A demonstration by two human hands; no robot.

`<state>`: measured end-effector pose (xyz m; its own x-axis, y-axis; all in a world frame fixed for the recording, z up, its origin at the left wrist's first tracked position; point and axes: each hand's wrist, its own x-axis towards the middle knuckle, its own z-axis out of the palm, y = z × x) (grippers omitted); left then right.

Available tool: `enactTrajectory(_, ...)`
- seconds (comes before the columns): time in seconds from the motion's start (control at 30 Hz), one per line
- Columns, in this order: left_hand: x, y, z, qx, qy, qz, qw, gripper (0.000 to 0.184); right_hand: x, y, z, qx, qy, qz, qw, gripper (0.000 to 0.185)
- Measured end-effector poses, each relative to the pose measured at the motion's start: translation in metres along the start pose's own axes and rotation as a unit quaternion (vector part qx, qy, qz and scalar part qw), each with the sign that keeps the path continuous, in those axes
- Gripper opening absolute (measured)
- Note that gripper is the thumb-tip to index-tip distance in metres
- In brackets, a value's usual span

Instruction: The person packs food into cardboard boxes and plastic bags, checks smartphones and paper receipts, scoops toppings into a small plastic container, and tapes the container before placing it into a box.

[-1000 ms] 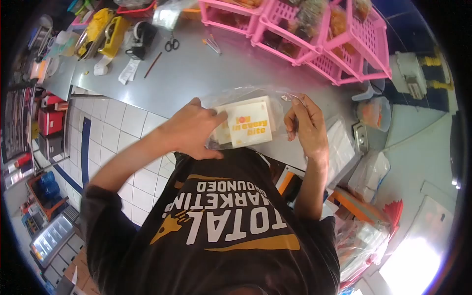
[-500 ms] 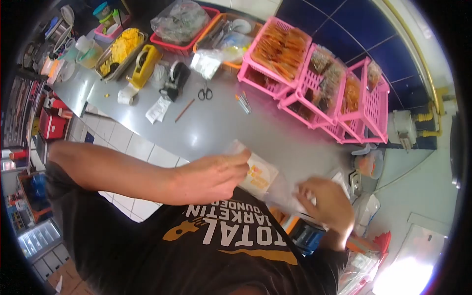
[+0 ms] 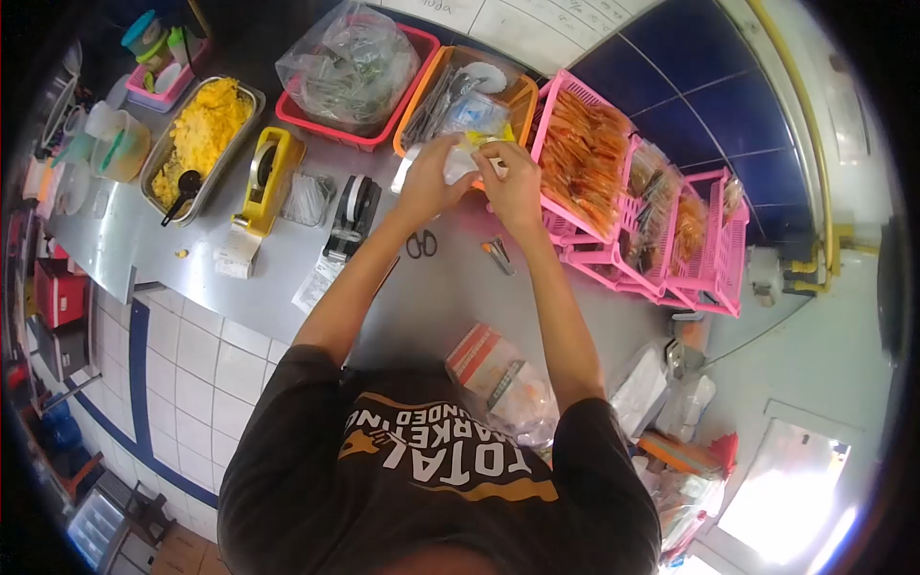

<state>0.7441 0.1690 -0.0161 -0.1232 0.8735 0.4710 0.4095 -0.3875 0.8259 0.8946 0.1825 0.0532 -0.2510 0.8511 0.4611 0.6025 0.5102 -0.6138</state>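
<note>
Both hands reach forward over the steel counter to the front edge of the orange basket (image 3: 525,113). My left hand (image 3: 428,180) is closed on a thin white plastic piece (image 3: 460,161). Just right of it, my right hand (image 3: 513,180) pinches at the same white plastic, its fingertips close to the left ones. A clear plastic bag (image 3: 513,393) with a printed box inside lies against the shirt at the counter's near edge. Scissors (image 3: 422,245) and a few pens (image 3: 497,256) rest on the counter beneath the forearms.
Pink baskets (image 3: 585,251) of packed food stand at the right. A red tray (image 3: 422,48) holds a large bag. On the left are a yellow tape dispenser (image 3: 257,182), a black dispenser (image 3: 353,218) and a metal tray (image 3: 254,101) of yellow food.
Both hands have left the bagged box and moved forward to the orange basket, taking hold of white plastic. The bag now lies near the shirt. The view has shifted too.
</note>
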Motion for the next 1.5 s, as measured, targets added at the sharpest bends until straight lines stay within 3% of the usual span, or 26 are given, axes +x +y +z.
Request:
enactTrajectory(0.03,0.005,-0.004,0.004,-0.008,0.002,-0.004,1.0,0.041,0.002,-0.009,-0.005,-0.007,-0.005,0.001,1.0,0.011)
enactTrajectory(0.1,0.013,-0.014,0.015,0.118,-0.129,0.033,0.984,0.039,0.006,-0.019,-0.013,0.066,0.023,0.15,0.986,0.011)
enactTrajectory(0.13,0.014,-0.02,0.023,0.142,-0.104,0.04,0.984,0.036,0.008,-0.013,-0.008,0.138,0.096,0.114,0.979,0.014)
enactTrajectory(0.17,0.012,-0.026,0.028,0.136,-0.109,0.039,0.984,0.036,0.014,-0.008,-0.011,0.132,0.096,0.119,0.979,0.014)
enactTrajectory(0.23,0.009,-0.024,0.025,0.189,-0.122,0.059,0.973,0.029,0.036,-0.026,-0.025,0.399,0.271,0.158,0.862,0.019)
enactTrajectory(0.27,0.009,-0.024,0.024,0.187,-0.127,0.057,0.972,0.029,0.038,-0.015,-0.043,0.396,0.274,0.163,0.861,0.019)
enactTrajectory(0.3,0.01,-0.023,0.023,0.168,-0.128,0.055,0.976,0.026,0.04,0.003,-0.075,0.528,0.193,0.125,0.818,0.021)
enactTrajectory(0.37,0.009,-0.022,0.021,0.148,-0.129,0.052,0.979,0.023,0.045,0.004,-0.09,0.644,0.108,0.085,0.752,0.022)
enactTrajectory(0.4,0.009,-0.022,0.02,0.139,-0.123,0.056,0.981,0.02,0.053,-0.012,-0.088,0.342,0.111,0.082,0.929,0.021)
enactTrajectory(0.43,0.01,-0.022,0.02,0.129,-0.116,0.06,0.983,0.017,0.062,-0.031,-0.084,-0.002,0.099,0.07,0.993,0.02)
enactTrajectory(0.47,0.012,-0.021,0.019,0.127,-0.116,0.06,0.983,0.017,0.064,-0.06,-0.076,-0.152,-0.03,0.123,0.98,0.015)
enactTrajectory(0.53,0.012,-0.02,0.018,0.106,-0.119,0.052,0.986,0.013,0.05,-0.029,-0.045,-0.274,-0.102,-0.034,0.956,0.014)
enactTrajectory(0.6,0.01,-0.023,0.018,0.098,-0.11,0.052,0.988,0.011,0.047,-0.012,-0.024,-0.265,-0.233,-0.038,0.935,0.014)
enactTrajectory(0.7,0.011,-0.024,0.013,0.088,-0.11,0.038,0.989,0.01,0.04,0.025,0.0,-0.314,-0.316,-0.079,0.892,0.011)
enactTrajectory(0.8,0.018,-0.026,0.001,0.113,-0.109,0.05,0.986,0.011,0.036,0.033,0.003,-0.311,-0.357,-0.053,0.879,0.009)
enactTrajectory(0.87,0.023,-0.023,-0.005,0.143,-0.102,0.075,0.982,0.012,0.034,0.03,0.006,-0.33,-0.364,-0.062,0.869,0.008)
enactTrajectory(1.03,0.019,-0.015,-0.016,0.237,-0.22,0.081,0.943,0.029,0.032,0.022,0.014,-0.383,-0.371,-0.078,0.842,0.008)
enactTrajectory(1.13,0.022,-0.016,-0.018,0.277,-0.216,0.096,0.931,0.034,0.032,0.033,0.01,-0.395,-0.345,-0.043,0.85,0.009)
enactTrajectory(1.2,0.022,-0.018,-0.019,0.266,-0.22,0.087,0.934,0.034,0.029,0.04,0.007,-0.371,-0.341,0.016,0.864,0.011)
enactTrajectory(1.33,0.021,-0.021,-0.019,0.238,-0.208,0.084,0.945,0.033,0.03,0.041,0.01,-0.34,-0.37,0.049,0.863,0.013)
enactTrajectory(1.43,0.02,-0.021,-0.02,0.231,-0.213,0.075,0.946,0.034,0.034,0.035,0.013,-0.349,-0.393,0.1,0.845,0.013)
enactTrajectory(1.5,0.019,-0.023,-0.021,0.206,-0.202,0.077,0.954,0.033,0.035,0.03,0.012,-0.336,-0.329,0.128,0.873,0.014)
